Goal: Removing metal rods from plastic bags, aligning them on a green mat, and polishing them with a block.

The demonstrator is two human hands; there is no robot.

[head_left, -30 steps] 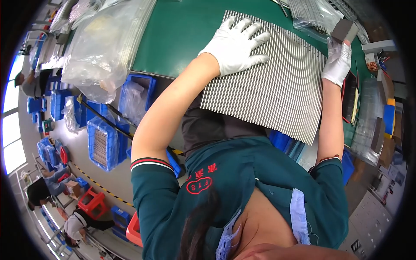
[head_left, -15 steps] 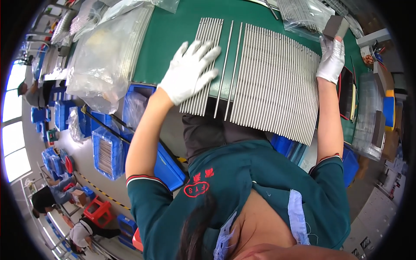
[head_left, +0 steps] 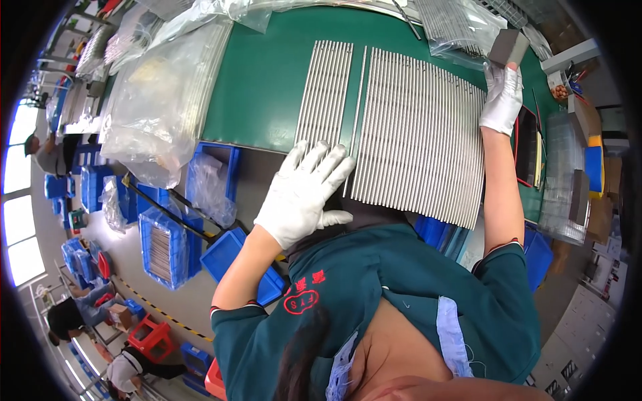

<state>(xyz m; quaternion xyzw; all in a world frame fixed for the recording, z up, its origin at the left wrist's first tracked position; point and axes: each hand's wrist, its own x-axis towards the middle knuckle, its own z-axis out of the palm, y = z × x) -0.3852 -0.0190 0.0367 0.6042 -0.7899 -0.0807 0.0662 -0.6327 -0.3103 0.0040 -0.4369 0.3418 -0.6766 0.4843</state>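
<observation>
Thin metal rods lie side by side on the green table (head_left: 261,87) in two groups. The wide group (head_left: 418,137) is on the right, the narrow group (head_left: 326,87) on the left. A narrow strip (head_left: 361,93) of one or two rods stands between them, close to the wide group. My gloved left hand (head_left: 304,194) is open, its fingers stretched over the near ends of the narrow group. Beyond the wide group's right edge, my gloved right hand (head_left: 501,103) grips a grey-brown block (head_left: 508,48) that looks like a sanding sponge.
Clear plastic bags (head_left: 157,93) of long rods lie at the left, and another bagged bundle (head_left: 458,27) at the far right. A dark drill bit or rod (head_left: 406,19) lies near the back. Blue crates (head_left: 164,244) stand below at the left. Other people work farther left.
My left hand has slid down toward me, from the middle of the narrow group to its near ends. The separate rods now sit closer to the wide group. The block stays in my right hand.
</observation>
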